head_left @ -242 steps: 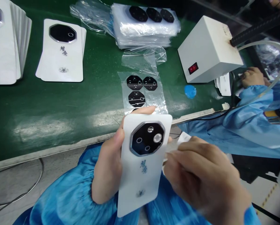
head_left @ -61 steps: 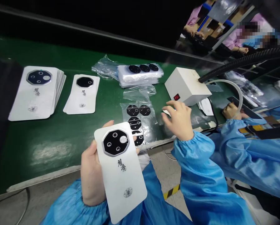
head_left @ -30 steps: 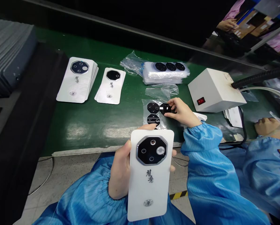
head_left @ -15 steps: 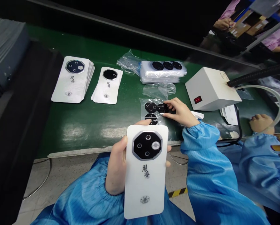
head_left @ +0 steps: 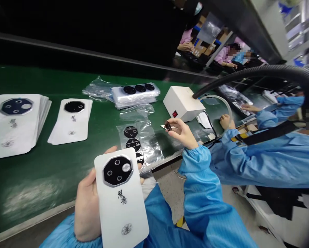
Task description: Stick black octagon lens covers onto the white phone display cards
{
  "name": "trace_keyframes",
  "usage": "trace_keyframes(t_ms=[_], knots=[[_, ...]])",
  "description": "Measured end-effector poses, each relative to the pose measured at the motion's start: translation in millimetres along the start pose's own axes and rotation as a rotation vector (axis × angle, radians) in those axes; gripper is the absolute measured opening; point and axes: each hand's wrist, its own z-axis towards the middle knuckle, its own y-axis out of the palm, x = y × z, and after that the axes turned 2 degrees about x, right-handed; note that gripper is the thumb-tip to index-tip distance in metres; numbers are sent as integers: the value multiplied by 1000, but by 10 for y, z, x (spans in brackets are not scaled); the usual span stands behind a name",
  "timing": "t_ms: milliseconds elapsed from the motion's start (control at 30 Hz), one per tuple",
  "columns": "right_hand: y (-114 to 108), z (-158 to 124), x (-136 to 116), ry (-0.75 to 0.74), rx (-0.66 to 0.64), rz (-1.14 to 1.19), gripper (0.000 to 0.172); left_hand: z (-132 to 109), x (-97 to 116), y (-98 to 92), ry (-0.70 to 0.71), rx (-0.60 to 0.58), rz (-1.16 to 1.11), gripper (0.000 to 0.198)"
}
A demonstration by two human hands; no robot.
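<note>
My left hand point(head_left: 88, 203) holds a white panel point(head_left: 123, 210) with a black octagonal camera piece, fingers wrapped behind it. In my right hand point(head_left: 181, 132), a small dark disc point(head_left: 167, 126) is pinched between thumb and fingertips, seen nearly edge-on. Between the hands, several black octagonal pieces point(head_left: 133, 144) lie on clear film on the green table point(head_left: 105, 131); the held panel partly hides the nearest one. Two stacks of similar white panels, a larger one point(head_left: 17, 131) and a smaller one point(head_left: 71, 124), lie at the left.
A bundle of clear film point(head_left: 136, 96) carries three black discs at the back. Right of it is a white box point(head_left: 184, 103) with a red switch and a black hose point(head_left: 237, 74). A person in blue point(head_left: 268, 162) works at the right, others farther back.
My right hand has lifted a dark disc off the clear film and moved right with it. The view has turned right, so the table items appear farther left. My left hand keeps the panel.
</note>
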Motion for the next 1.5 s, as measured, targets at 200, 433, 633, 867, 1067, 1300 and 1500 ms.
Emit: trace_keyframes(t_ms=[200,433,633,867,1067,1300,1500], knots=[[-198,-420,259,74,295,24,36,49,-125,193,-25,-18,-2,52],[-26,-693,-121,-15,348,1,34,97,-304,195,-116,-107,-117,50],[364,-854,-792,-424,106,-398,48,125,-405,141,-14,-133,-231,46],[434,-876,-1050,-562,103,-508,51,50,-436,65,11,-126,-175,45],[380,-909,-1165,-523,114,-552,51,-25,-437,19,24,-183,-222,38],[476,-934,-1164,-553,67,-626,49,-24,-443,11,-33,-303,-303,33],[549,-868,-1187,-599,-13,-563,40,-12,-452,-27,14,-368,-295,34]])
